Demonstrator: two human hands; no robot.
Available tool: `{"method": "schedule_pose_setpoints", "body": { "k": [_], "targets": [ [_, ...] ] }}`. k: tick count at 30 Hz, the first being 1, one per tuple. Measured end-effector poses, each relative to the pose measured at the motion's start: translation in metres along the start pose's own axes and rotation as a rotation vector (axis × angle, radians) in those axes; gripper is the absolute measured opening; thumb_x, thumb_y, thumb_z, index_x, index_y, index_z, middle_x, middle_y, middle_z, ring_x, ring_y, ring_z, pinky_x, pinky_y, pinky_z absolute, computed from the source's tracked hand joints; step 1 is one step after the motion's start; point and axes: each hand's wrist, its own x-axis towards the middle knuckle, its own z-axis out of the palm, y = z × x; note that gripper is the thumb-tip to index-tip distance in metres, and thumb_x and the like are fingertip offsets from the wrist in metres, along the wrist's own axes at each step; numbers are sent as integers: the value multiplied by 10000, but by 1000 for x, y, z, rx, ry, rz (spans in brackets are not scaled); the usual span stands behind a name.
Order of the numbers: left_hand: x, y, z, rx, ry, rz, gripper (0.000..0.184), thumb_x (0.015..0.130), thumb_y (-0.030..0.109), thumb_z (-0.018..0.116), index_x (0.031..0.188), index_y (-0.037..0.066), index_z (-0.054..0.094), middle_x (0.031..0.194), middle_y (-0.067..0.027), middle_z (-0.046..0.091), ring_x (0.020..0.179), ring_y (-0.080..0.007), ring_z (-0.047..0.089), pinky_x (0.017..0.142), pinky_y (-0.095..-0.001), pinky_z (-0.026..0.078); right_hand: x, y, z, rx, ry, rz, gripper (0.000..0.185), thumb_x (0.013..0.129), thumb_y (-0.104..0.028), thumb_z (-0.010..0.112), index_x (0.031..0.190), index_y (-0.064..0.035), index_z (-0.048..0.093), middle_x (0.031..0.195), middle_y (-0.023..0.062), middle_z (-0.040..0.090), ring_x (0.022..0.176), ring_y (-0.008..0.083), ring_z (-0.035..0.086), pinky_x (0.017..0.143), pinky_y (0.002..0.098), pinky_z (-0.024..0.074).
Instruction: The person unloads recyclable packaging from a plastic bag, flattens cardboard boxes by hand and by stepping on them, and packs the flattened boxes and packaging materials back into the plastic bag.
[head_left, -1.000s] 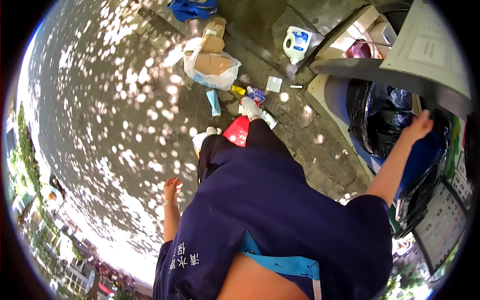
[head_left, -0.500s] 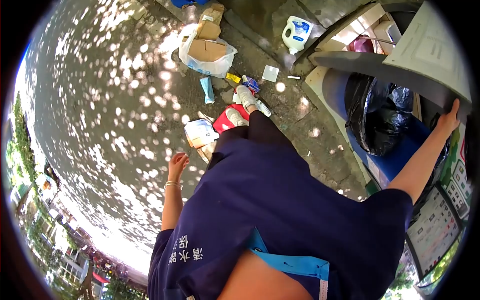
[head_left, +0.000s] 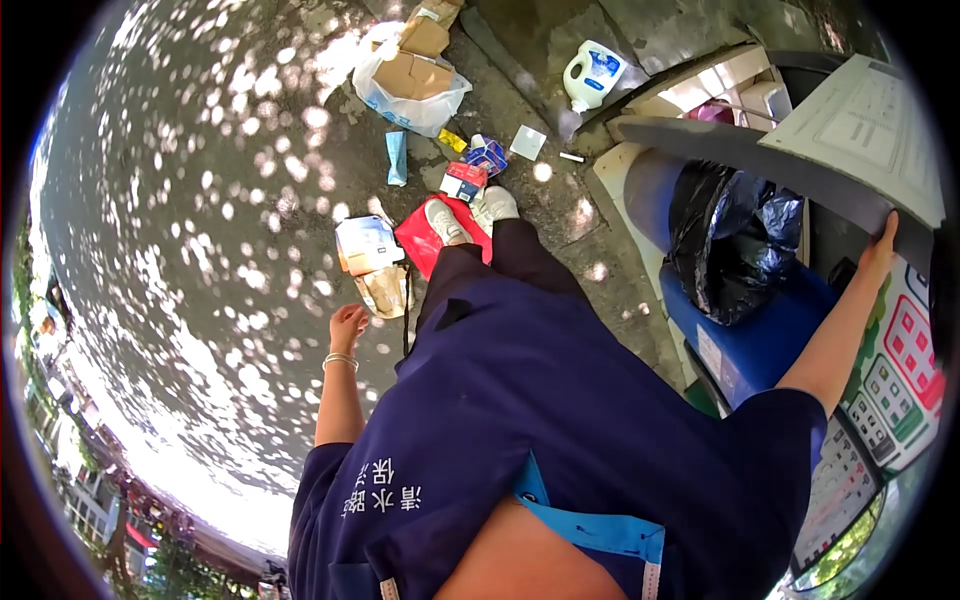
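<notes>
My right hand (head_left: 884, 238) grips the edge of a grey bin lid (head_left: 850, 182), which is held raised. Below the lid stands a blue bin (head_left: 735, 350), lined with a black plastic bag (head_left: 722, 240). My left hand (head_left: 348, 325) hangs at my side with nothing in it, its fingers loosely bent. Nearest to it on the ground are a crumpled brown paper bag (head_left: 385, 291) and a white and orange package (head_left: 367, 244). A flat red bag (head_left: 421, 236) lies under and beside my shoes.
A white plastic bag with cardboard (head_left: 415, 95), a white detergent jug (head_left: 594, 76), a light blue packet (head_left: 397, 158), a red and white box (head_left: 464, 182) and a blue wrapper (head_left: 486, 155) litter the pavement. A sign panel (head_left: 905, 350) stands at the right.
My feet have shifted and stand closer together; the red and white box now shows beyond them. My right hand stays on the raised lid, and the view has turned slightly.
</notes>
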Motion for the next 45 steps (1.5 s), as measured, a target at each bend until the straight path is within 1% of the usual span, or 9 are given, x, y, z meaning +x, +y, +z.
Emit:
{"method": "schedule_pose_setpoints", "body": {
  "k": [4, 5, 10, 13, 17, 26, 35, 40, 45],
  "targets": [
    [-38, -9, 26, -69, 204, -56, 188, 855, 205, 652, 999, 83, 651, 825, -1, 682, 699, -86, 627, 571, -212, 438, -2, -2, 7, 22, -5, -25, 430, 800, -88, 731, 1188, -13, 562, 1142, 68, 606, 1006, 177, 593, 879, 316, 505],
    [-45, -13, 36, -80, 211, -66, 188, 855, 205, 652, 999, 83, 651, 825, -1, 682, 699, -86, 627, 571, -212, 438, -4, 1, 6, 21, -46, -95, 497, 787, -156, 763, 1205, -6, 543, 1156, 81, 595, 1000, 187, 587, 829, 317, 515],
    [-51, -57, 75, -187, 191, -22, 206, 843, 178, 662, 1015, 64, 647, 828, -23, 684, 717, -104, 648, 553, -218, 446, -15, -6, 16, 27, -50, -158, 452, 791, -112, 752, 1185, 0, 561, 1131, 75, 608, 955, 173, 597, 801, 288, 513],
    [-59, -78, 93, -181, 101, -54, 219, 845, 173, 660, 1024, 48, 642, 859, -53, 694, 727, -122, 656, 560, -226, 471, -19, -11, 18, -8, -26, -188, 549, 769, -50, 757, 1237, 73, 498, 1202, 125, 568, 1032, 209, 573, 886, 315, 509],
    [-86, -61, 121, -190, 149, -67, 221, 852, 178, 653, 1022, 37, 639, 853, -54, 692, 718, -131, 656, 569, -237, 480, -21, -9, 21, 60, -95, -175, 564, 762, -52, 761, 1245, 67, 494, 1201, 126, 564, 1047, 217, 564, 928, 328, 501],
    [-57, -20, 108, -114, 122, -9, 212, 866, 206, 633, 1023, 65, 641, 855, -34, 690, 730, -118, 645, 590, -233, 456, -15, 2, 16, 28, -47, -178, 599, 750, -78, 779, 1252, 67, 487, 1215, 129, 552, 1026, 226, 574, 901, 321, 519],
    [-68, 0, 76, -346, 223, 179, 252, 853, 199, 656, 1063, 62, 632, 849, -27, 686, 733, -111, 640, 610, -220, 455, -20, -4, 24, 16, -23, -136, 535, 764, -95, 773, 1216, 59, 532, 1167, 102, 585, 964, 203, 592, 876, 296, 522],
    [-68, -72, 73, -301, 198, 4, 210, 840, 188, 659, 1008, 64, 633, 811, -19, 682, 659, -111, 629, 542, -222, 433, -23, -15, 21, -28, -50, -94, 509, 758, -163, 789, 1178, 29, 574, 1122, 75, 606, 915, 168, 600, 752, 253, 526],
    [-70, -117, 68, -338, 207, -225, 182, 839, 176, 648, 983, 66, 635, 763, -25, 673, 619, -119, 627, 513, -237, 435, -30, -32, 22, -153, -18, 28, 520, 730, -201, 816, 1167, -28, 591, 1043, 23, 632, 830, 100, 593, 601, 212, 443]
  ]
}}
